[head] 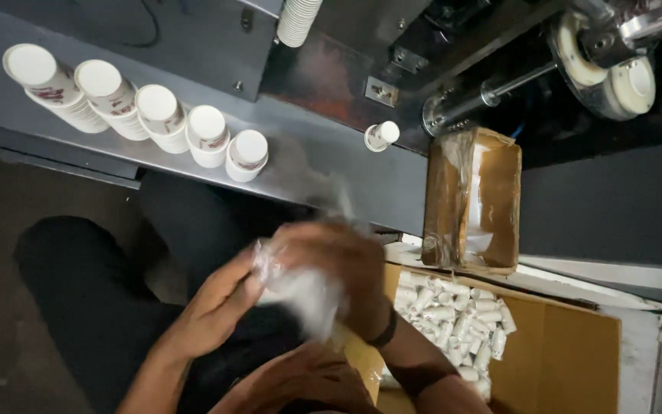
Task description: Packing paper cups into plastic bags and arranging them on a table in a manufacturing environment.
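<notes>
My left hand and my right hand are both closed on a crumpled clear plastic bag in front of my lap. The hands are motion-blurred. The right wrist carries a black band. Just right of the hands, an open cardboard box holds several small white paper cups lying loose. Dark trousers lie under my left arm.
Several stacks of white paper cups line a grey metal ledge beyond the hands, and a single small cup stands apart. A plastic-lined empty cardboard box sits at right. A machine with rollers is at top right.
</notes>
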